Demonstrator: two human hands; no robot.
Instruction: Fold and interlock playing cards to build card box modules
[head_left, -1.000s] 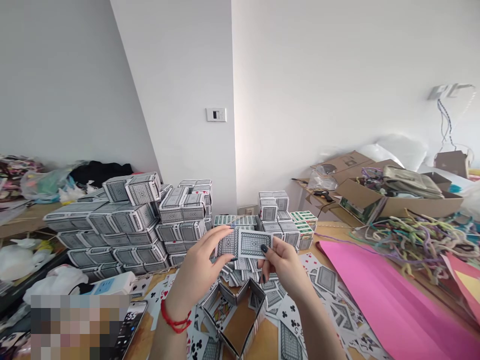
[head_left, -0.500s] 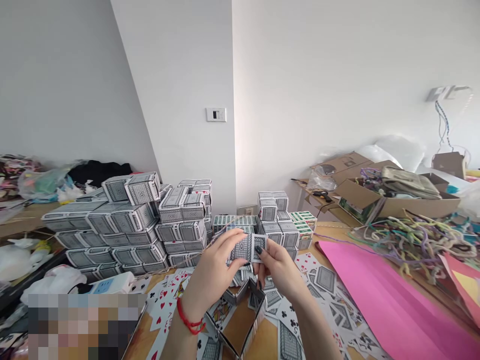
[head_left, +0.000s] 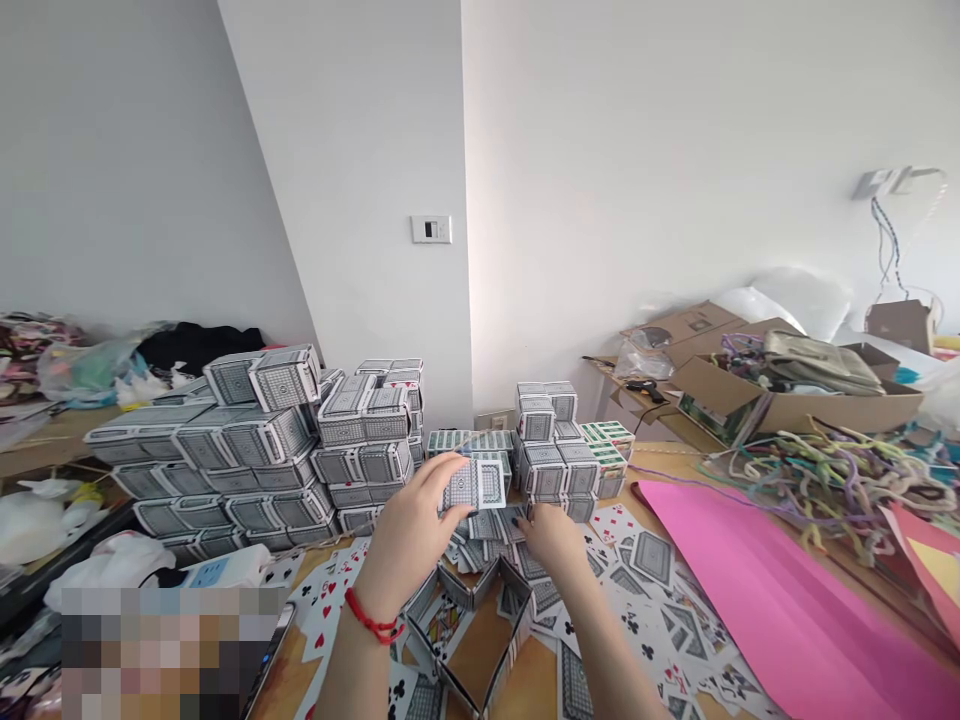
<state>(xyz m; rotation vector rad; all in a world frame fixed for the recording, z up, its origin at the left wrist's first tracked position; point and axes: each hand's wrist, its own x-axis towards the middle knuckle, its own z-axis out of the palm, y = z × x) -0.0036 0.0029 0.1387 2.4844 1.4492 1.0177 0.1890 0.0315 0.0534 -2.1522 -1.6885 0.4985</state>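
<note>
My left hand (head_left: 412, 530), with a red cord bracelet at the wrist, pinches grey-patterned playing cards (head_left: 472, 484) between thumb and fingers. They are joined end to end with their backs toward me. To the right, my right hand (head_left: 555, 540) is lowered with curled fingers onto a heap of folded playing cards (head_left: 484, 530). What its fingertips hold, if anything, I cannot make out. Below both hands a zigzag-walled open frame made of cards (head_left: 517, 635) stands on the wooden table (head_left: 480, 640). A face card lies inside it.
Stacks of card-covered blocks (head_left: 277, 440) rise at the left, with a smaller stack (head_left: 559, 465) behind my right hand. Loose playing cards (head_left: 652, 620) spread to the right beside a pink sheet (head_left: 787, 600). Yarn strands (head_left: 810, 480) and an open cardboard box (head_left: 817, 410) lie farther right.
My right hand has let go of the cards at their right end and moved down to the heap. My left hand still holds them, slightly farther left.
</note>
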